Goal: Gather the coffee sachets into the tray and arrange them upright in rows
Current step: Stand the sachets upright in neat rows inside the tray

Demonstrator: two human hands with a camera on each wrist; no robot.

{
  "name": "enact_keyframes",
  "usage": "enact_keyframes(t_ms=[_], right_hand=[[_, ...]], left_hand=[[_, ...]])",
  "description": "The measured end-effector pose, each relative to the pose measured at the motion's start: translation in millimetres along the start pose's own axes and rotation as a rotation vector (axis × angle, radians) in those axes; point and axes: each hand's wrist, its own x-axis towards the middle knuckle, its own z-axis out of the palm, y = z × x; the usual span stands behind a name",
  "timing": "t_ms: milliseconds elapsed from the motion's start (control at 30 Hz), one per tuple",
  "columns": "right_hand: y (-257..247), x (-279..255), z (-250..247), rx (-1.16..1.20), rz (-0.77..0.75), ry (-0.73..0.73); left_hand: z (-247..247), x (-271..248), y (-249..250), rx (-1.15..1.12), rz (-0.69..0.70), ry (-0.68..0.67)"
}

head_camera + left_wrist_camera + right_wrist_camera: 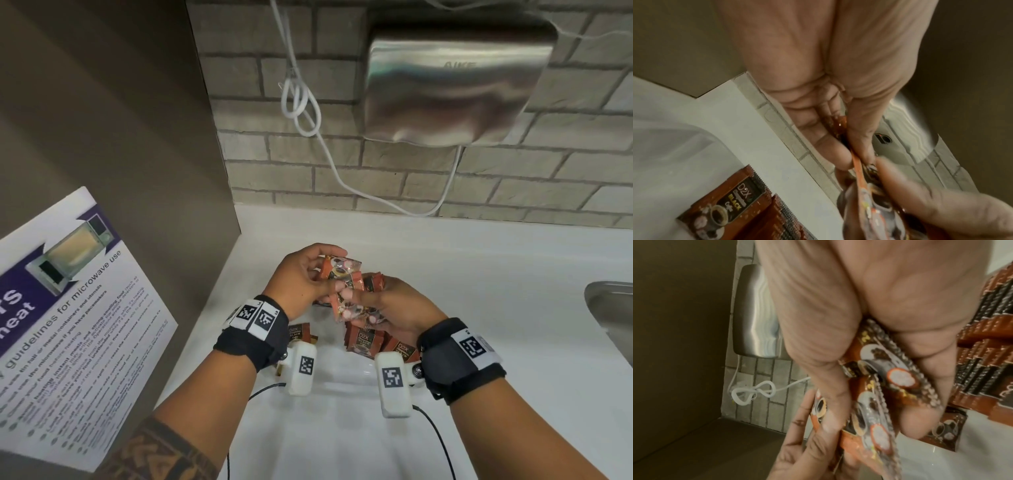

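Both hands are up over the white tray (342, 377), each gripping brown-orange coffee sachets. My left hand (308, 274) pinches a sachet (340, 269) between thumb and fingers; in the left wrist view that sachet (857, 164) shows edge-on. My right hand (387, 305) holds a small bunch of sachets (356, 311), seen in the right wrist view (890, 369) fanned against the palm. Below the hands, sachets stand upright in a row (370, 339) in the tray, with more at the left (301, 334) and in the left wrist view (731, 209).
The tray sits on a white counter (479, 308) against a brick wall. A steel hand dryer (455, 78) hangs above with a looped white cable (301, 102). A sink rim (609, 308) lies at the right. A microwave notice (68, 325) is on the brown panel left.
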Motion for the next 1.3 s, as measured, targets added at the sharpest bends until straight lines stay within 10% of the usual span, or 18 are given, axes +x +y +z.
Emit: enact_keyframes(t_ms=[433,867,1300], right_hand=[[-1,8,-7,0.217,-0.094,0.022],[-9,9,3,-0.214,-0.142,-0.077],[-6,16,11,0.362,-0.047,-0.168]], left_hand=[[-9,6,-3,0.053,-0.010,0.182],[0,-3,14,0.346,0.090,-0.135],[23,-5,12,0.773,0.342,-0.257]])
